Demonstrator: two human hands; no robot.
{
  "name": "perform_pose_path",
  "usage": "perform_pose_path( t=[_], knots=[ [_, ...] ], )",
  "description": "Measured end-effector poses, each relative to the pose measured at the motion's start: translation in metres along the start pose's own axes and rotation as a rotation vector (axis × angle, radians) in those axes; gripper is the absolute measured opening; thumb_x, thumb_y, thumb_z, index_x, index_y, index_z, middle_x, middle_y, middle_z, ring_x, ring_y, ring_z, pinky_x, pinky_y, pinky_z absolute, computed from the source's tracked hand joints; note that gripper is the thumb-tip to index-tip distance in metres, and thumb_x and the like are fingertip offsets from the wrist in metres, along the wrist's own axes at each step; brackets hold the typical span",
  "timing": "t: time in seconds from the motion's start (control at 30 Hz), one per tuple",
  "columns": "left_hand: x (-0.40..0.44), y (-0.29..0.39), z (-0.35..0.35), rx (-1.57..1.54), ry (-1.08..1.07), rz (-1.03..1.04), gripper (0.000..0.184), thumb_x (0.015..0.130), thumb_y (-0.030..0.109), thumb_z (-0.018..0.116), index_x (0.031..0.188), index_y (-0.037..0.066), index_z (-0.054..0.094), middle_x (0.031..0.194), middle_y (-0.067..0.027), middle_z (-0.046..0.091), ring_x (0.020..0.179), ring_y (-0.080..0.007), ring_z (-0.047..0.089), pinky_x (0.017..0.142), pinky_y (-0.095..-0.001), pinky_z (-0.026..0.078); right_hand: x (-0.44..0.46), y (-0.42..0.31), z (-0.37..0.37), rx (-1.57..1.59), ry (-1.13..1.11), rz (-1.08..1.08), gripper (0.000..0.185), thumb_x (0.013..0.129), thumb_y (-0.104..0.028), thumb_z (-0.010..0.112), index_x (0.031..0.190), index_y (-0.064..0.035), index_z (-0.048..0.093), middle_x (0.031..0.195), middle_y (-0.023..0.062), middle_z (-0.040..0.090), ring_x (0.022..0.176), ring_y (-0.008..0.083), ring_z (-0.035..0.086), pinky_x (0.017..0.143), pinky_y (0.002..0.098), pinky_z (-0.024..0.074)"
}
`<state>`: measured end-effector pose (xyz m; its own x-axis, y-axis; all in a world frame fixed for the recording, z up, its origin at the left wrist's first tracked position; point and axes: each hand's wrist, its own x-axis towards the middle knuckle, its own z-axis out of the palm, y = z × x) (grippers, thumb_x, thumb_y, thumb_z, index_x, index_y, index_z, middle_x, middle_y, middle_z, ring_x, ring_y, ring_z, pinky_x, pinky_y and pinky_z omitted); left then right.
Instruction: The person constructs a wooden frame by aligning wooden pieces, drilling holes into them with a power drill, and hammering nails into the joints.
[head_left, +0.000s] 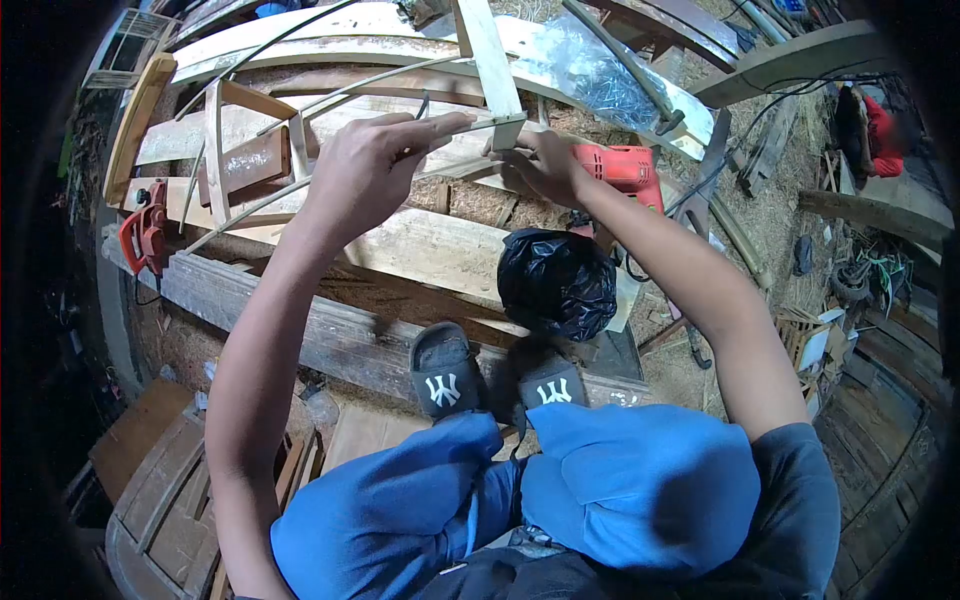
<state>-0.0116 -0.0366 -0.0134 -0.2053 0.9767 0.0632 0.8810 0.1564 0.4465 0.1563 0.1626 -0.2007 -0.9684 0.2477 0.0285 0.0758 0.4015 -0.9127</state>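
My left hand (375,165) is closed, with a slim dark pencil-like stick (423,105) poking up between its fingers. From its fingertips a thin, straight strip (492,122) reaches across the end of a pale wooden slat (490,70); whether it is a ruler I cannot tell. Around the lower end of that slat, the fingers of my right hand (540,165) are wrapped, partly hidden behind the wood. Just beyond my right wrist lies a red power tool (618,170). A black plastic bag (557,283), its mouth open, sits below my right forearm.
Long boards (430,240) lie across the ground before my sandals (443,375). At left are a red electric planer (146,230) and a small wooden frame (214,150). Clear plastic wrap (605,80) lies at the back. A cable (720,165) runs at right, where another person's red clothing (882,135) shows.
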Motion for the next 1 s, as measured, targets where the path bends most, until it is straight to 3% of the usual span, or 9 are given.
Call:
perform_pose_path(
  t=[0.07,0.3,0.43,0.5,0.57,0.73,0.8,0.87,1.0],
  knots=[
    [-0.001,-0.001,0.003,-0.001,-0.002,-0.009,0.049,0.094,0.000,0.065,0.133,0.027,0.074,0.086,-0.0106,0.076,0.067,-0.0184,0.067,0.063,-0.0371,0.053,0.003,0.000,0.002,-0.024,0.040,-0.155,0.060,0.104,-0.063,0.052,0.111,-0.0080,0.074,0.073,0.0087,0.069,0.071,0.0166,0.069,0.068,0.0354,0.0515],
    [-0.001,-0.006,0.007,-0.002,0.009,0.016,0.048,0.094,0.003,0.067,0.134,0.028,0.073,0.082,-0.0101,0.074,0.066,-0.0178,0.066,0.063,-0.0387,0.052,0.002,0.009,0.004,-0.039,0.008,-0.183,0.064,0.105,-0.066,0.047,0.110,-0.0092,0.075,0.074,0.0082,0.069,0.072,0.0195,0.070,0.070,0.0371,0.0526],
    [-0.001,-0.006,0.007,0.021,-0.021,-0.012,0.046,0.095,0.005,0.068,0.134,0.028,0.073,0.080,-0.0100,0.073,0.066,-0.0176,0.065,0.062,-0.0389,0.052,0.002,0.013,0.004,-0.047,0.006,-0.194,0.046,0.101,-0.050,0.059,0.112,-0.0084,0.074,0.082,0.0115,0.073,0.078,0.0222,0.072,0.074,0.0381,0.0536],
    [0.000,0.000,0.003,0.009,-0.063,-0.082,0.042,0.094,0.010,0.062,0.129,0.030,0.075,0.091,-0.0159,0.076,0.081,-0.0350,0.073,0.074,-0.0478,0.057,0.002,0.004,0.001,-0.057,0.024,-0.219,0.039,0.099,-0.043,0.064,0.112,-0.0081,0.074,0.086,0.0131,0.075,0.081,0.0238,0.073,0.075,0.0384,0.0539],
    [-0.001,0.003,0.001,0.003,-0.062,-0.075,0.042,0.095,0.010,0.062,0.129,0.029,0.076,0.091,-0.0154,0.076,0.081,-0.0347,0.073,0.073,-0.0477,0.057,0.001,-0.003,-0.005,-0.054,-0.092,-0.079,0.032,0.093,-0.031,0.067,0.114,-0.0077,0.073,0.092,0.0152,0.076,0.086,0.0274,0.074,0.077,0.0391,0.0543],
    [-0.002,-0.002,0.007,-0.054,-0.018,-0.049,0.040,0.095,0.011,0.063,0.128,0.029,0.076,0.090,-0.0147,0.076,0.079,-0.0339,0.072,0.071,-0.0473,0.057,0.001,-0.004,-0.005,-0.059,-0.105,-0.046,0.029,0.095,-0.029,0.068,0.114,-0.0078,0.073,0.091,0.0152,0.075,0.085,0.0253,0.074,0.076,0.0387,0.0540],
    [-0.003,-0.006,0.008,0.003,-0.041,-0.012,0.041,0.097,0.006,0.066,0.133,0.025,0.074,0.086,-0.0114,0.075,0.066,-0.0176,0.064,0.062,-0.0382,0.052,0.001,-0.002,-0.004,-0.061,-0.088,-0.068,0.027,0.095,-0.026,0.068,0.114,-0.0076,0.073,0.091,0.0152,0.075,0.084,0.0240,0.073,0.075,0.0384,0.0538],
    [-0.004,-0.007,0.010,-0.006,-0.056,-0.023,0.041,0.098,0.006,0.066,0.133,0.025,0.074,0.087,-0.0112,0.076,0.066,-0.0183,0.064,0.062,-0.0382,0.052,0.001,-0.001,-0.004,-0.087,-0.093,-0.034,0.023,0.094,-0.018,0.070,0.113,-0.0073,0.073,0.090,0.0157,0.075,0.080,0.0219,0.071,0.072,0.0357,0.0524],
    [-0.004,-0.004,0.009,0.001,-0.085,-0.058,0.041,0.098,0.005,0.066,0.133,0.024,0.074,0.094,-0.0112,0.078,0.068,-0.0199,0.067,0.063,-0.0383,0.053,-0.004,-0.003,0.000,-0.064,-0.082,-0.061,0.027,0.106,-0.029,0.062,0.108,-0.0031,0.070,0.083,0.0111,0.070,0.078,0.0220,0.064,0.072,0.0371,0.0516]
  ],
)
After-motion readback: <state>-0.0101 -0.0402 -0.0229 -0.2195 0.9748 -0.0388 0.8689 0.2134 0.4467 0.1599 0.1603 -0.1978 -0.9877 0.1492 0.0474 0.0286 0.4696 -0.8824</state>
